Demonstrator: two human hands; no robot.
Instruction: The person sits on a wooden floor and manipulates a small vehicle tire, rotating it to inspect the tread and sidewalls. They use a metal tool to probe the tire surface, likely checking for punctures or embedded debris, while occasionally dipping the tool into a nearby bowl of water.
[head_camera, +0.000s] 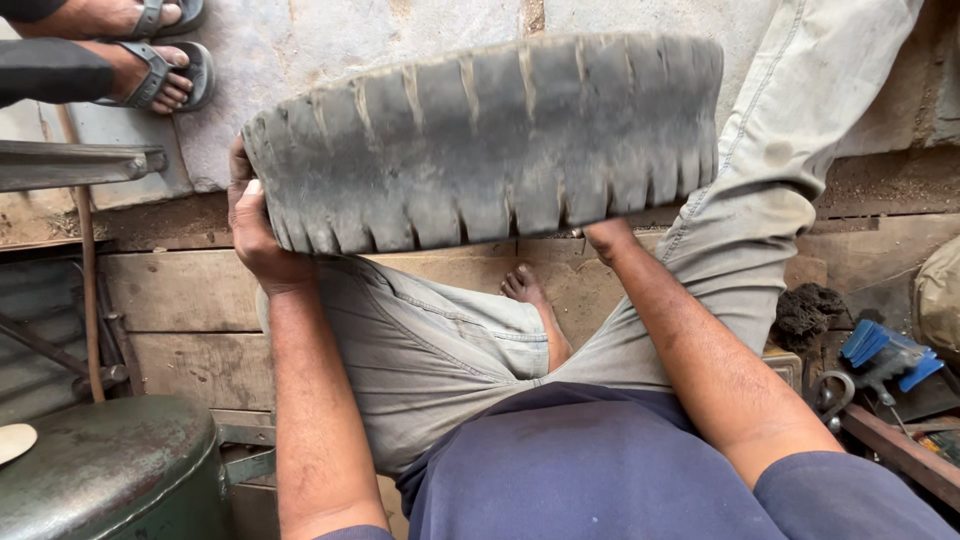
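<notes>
**Two Hands on a Big Old Tyre**

Closest to the camera is the person's dark blue shirt (590, 470). Both bare arms reach out from it. Down at the left sits a round green metal drum (100, 470).

Next come the grey trousers (430, 350). One knee is bent low in the middle, and the other leg goes up on the right. A bare foot (535, 305) rests on the wooden floor (190, 300) between the legs.

The left hand (255, 225) is curled around the left end of the tyre (490, 140), with the thumb pressed on the tread. The right hand (605, 232) goes under the tyre's lower edge. Its fingers are hidden, so I cannot tell if they are spread or curled.

The tyre is big, dusty and worn. It stands on its edge across the person's lap, with its tread facing the camera.

On the right, near the floor, lie blue tools (885, 350) and a dark lump (805, 312).

Farthest away, at the top left, are another person's feet in grey sandals (165, 70) on the pale concrete floor.
</notes>
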